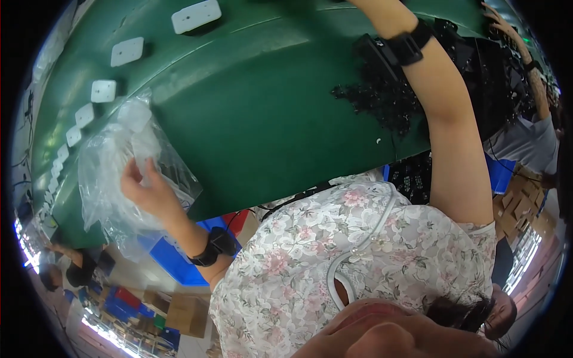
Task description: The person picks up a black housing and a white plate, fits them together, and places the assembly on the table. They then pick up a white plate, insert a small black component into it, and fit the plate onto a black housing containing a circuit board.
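Observation:
My left hand (146,188) is over a clear plastic bag (98,173) of white plastic parts at the table's left edge. Its thumb and fingers are apart, with nothing visible between them, and the fingertips lie against or just above the bag. A white part (135,114) sits in the upper end of the bag. My right arm (444,89) stretches up over the table past the top edge, so the right hand's fingers are cut off. Below that forearm lies a heap of small black parts (388,101), with a larger black piece (375,56) next to the wristband.
White rounded-square housings (127,52) form a curved row along the left of the green table (268,119). At right, a co-worker's hand (501,24) reaches over black material. Another person (77,268) is at lower left. A blue bin (179,262) stands below the table edge.

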Available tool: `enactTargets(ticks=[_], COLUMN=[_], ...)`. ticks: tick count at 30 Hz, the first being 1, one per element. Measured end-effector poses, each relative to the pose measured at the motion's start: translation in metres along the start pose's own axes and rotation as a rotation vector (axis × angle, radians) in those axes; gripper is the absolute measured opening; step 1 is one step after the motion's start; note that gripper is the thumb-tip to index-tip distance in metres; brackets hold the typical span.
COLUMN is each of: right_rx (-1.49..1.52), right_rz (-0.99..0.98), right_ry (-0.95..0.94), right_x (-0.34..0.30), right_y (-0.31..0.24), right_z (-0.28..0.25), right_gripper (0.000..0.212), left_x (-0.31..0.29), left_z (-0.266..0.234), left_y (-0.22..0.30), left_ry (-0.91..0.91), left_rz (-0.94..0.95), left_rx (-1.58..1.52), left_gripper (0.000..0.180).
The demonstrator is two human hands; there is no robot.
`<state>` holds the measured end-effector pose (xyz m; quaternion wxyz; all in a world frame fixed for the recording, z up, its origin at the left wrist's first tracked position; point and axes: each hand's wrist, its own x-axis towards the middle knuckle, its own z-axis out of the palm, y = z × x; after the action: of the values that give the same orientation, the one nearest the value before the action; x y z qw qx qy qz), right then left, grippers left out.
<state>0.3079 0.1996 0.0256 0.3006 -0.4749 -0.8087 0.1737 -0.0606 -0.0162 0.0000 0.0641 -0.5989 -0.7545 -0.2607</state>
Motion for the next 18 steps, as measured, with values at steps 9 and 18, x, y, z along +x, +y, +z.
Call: enactTargets(ticks=[9,18], right_rx=[-0.138,-0.251], right_rz=[0.172,0.108], right_ry=[-0.237,-0.019], right_x=[-0.128,-0.188], right_y=[-0.044,-0.053], right_z=[-0.045,0.014], right_gripper=[0.014,0.015], left_x=[-0.008,-0.026], left_z=[-0.032,0.024], left_y=[0.036,0.117], left_ry=[-0.035,-0.612], left_rz=[-0.101,-0.069], left_rx=[-0.653,-0.938], left_gripper=[0.024,0.028])
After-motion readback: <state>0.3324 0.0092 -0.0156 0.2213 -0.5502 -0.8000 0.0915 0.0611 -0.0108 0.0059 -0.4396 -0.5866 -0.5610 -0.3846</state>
